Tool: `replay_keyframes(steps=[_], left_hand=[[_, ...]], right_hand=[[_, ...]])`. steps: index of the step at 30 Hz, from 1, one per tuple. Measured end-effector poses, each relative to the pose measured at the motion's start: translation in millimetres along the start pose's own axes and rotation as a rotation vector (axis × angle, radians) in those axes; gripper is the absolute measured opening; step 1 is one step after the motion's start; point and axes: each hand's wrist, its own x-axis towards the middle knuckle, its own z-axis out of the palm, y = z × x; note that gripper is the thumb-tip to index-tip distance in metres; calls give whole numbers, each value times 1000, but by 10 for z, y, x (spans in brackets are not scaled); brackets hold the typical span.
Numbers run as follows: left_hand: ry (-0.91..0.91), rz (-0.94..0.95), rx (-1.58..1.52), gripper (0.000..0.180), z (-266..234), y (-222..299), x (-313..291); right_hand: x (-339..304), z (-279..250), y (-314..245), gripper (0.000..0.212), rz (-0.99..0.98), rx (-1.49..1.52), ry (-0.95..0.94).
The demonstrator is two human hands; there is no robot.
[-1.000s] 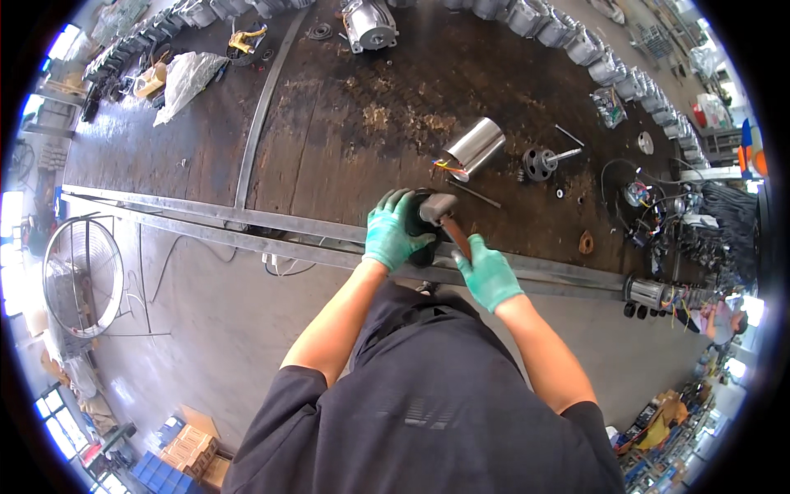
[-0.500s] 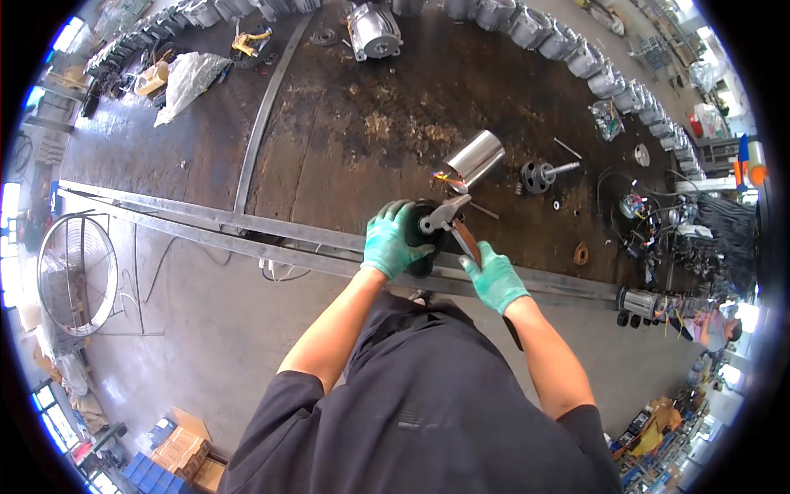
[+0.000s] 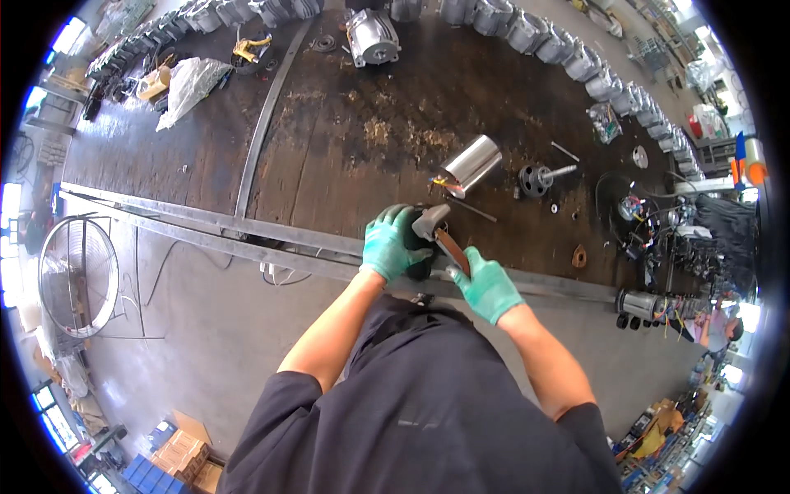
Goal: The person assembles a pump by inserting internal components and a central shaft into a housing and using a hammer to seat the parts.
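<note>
My left hand, in a green glove, is closed around the side of a dark round part at the near edge of the workbench. What kind of part it is I cannot make out, since the hand and a tool cover much of it. My right hand, gloved in green too, grips the brown handle of a hammer. The grey hammer head lies over the dark part, close to my left fingers; whether they touch I cannot tell. Just beyond lies a shiny metal cylinder with coloured wires at its lower end.
Right of the cylinder lies a dark round flange with a shaft, and a thin rod is nearer. A motor housing stands at the back, before a curved row of housings. Tangled wires cover the right side. Steel rails edge the bench.
The hammer head has moved left and turned over the dark part. My right hand has shifted slightly left and nearer to me. My left hand stays on the part.
</note>
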Motion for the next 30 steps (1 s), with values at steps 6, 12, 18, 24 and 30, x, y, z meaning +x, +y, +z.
replay_keyframes(steps=[6, 12, 18, 24, 30], left_hand=[[-12, -40, 12, 94, 62, -38, 26], [-19, -5, -14, 90, 48, 16, 71], [-25, -44, -18, 97, 155, -127, 35], [-45, -44, 46, 97, 111, -59, 43], [-91, -26, 36, 107, 80, -30, 93]], right_hand=[[77, 263, 108, 38, -1, 19, 138], [32, 109, 245, 41, 43, 140, -27], [-351, 160, 1159, 37, 187, 72, 289], [-353, 11, 2271, 38, 244, -150, 413], [-55, 121, 2576, 44, 136, -223, 500]])
